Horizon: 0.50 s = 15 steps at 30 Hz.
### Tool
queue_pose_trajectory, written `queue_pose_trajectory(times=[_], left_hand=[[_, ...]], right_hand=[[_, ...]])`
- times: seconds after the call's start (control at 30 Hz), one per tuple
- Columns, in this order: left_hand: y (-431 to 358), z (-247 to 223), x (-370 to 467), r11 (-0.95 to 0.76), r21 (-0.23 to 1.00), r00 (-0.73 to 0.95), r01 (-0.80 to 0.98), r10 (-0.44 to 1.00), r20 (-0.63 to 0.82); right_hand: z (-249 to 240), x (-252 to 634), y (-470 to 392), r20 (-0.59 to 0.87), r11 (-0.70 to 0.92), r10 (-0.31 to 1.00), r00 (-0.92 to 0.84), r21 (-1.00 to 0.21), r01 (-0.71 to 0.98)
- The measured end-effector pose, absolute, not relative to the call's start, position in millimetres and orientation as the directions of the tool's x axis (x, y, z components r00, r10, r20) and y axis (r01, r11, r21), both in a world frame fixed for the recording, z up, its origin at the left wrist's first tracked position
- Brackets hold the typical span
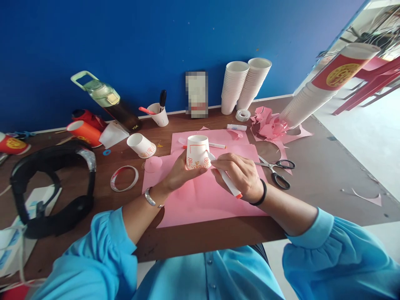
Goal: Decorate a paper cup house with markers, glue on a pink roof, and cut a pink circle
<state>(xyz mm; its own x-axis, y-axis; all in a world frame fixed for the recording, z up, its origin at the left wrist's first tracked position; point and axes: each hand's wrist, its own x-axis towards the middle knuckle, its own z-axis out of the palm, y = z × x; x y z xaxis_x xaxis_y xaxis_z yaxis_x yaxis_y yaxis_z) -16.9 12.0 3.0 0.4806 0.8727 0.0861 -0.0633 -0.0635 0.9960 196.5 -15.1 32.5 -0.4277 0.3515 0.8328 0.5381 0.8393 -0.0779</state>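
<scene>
A white paper cup [198, 153], turned upside down, rests in the grip of my left hand [178, 173]. Orange flowers and small yellowish marks run round its rim, and orange lines form part of a frame above them. My right hand [239, 173] grasps a white marker [228, 182] with an orange end, its tip held against or close to the cup's right side. Beneath both hands lies a large pink paper sheet [193, 200]. An orange marker cap and another white marker [217, 145] are behind the cup.
Scissors [275, 167] lie right of the sheet, near pink scraps [268, 123]. Stacked paper cups [234, 87] stand by the wall with a tape roll [243, 115]. At left are a decorated cup [140, 145], a bottle [115, 106], a pen cup [159, 116] and a black headband-like device [18, 175].
</scene>
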Motion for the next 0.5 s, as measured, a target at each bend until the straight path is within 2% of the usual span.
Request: queue_pose_trajectory(times=[0.5], left_hand=[[11.2,8.7,-13.1,-0.074,0.994,0.483,-0.077,0.87,0.102]], right_hand=[[33.6,195.4,-17.8,0.823,0.839,0.357,-0.442,-0.075,0.539]])
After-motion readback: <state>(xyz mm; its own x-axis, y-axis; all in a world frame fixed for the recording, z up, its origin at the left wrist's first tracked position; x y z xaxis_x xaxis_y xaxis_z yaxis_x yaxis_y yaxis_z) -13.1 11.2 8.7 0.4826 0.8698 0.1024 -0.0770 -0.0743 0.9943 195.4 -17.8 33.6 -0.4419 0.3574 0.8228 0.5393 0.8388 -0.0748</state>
